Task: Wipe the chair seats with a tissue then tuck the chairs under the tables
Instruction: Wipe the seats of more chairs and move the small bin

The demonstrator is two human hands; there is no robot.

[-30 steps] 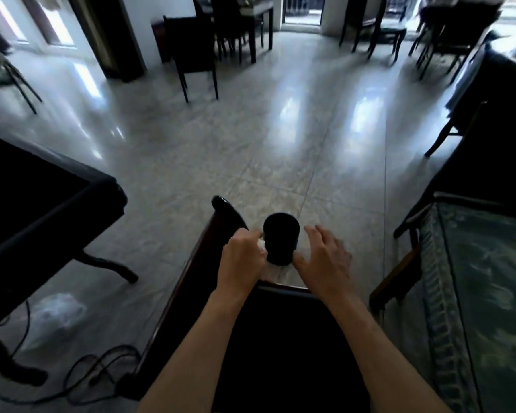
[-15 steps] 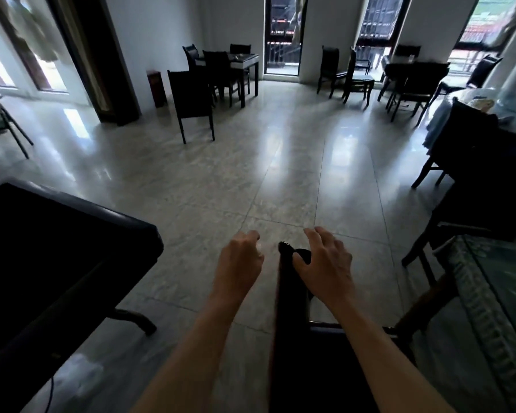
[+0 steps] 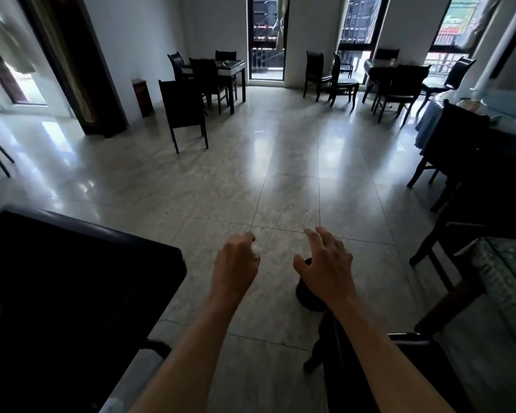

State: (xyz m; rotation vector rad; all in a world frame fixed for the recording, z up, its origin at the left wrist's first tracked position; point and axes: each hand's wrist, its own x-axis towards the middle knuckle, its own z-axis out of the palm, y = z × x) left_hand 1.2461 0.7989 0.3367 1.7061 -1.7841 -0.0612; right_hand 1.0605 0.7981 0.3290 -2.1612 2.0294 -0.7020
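Note:
A dark wooden chair (image 3: 309, 296) stands at the bottom right of centre, and only the rounded top of its back and part of its frame show under my right forearm. My right hand (image 3: 325, 263) hovers over that chair top with fingers spread and straight. Whether it touches the wood is hidden. My left hand (image 3: 236, 263) hangs in the air left of the chair, fingers curled under into a loose fist. No tissue shows in either hand. A black table (image 3: 72, 278) fills the lower left.
A table with a patterned cloth under glass (image 3: 507, 281) sits at the right edge, with another dark chair (image 3: 459, 138) behind it. A lone chair (image 3: 185, 111) stands on the shiny tiled floor (image 3: 280, 180) further off, with more tables and chairs by the far windows.
My left hand has come off the chair back and now hangs free. The chair top has shifted right, under my right hand, whose fingers have spread. My view has tilted up into the room.

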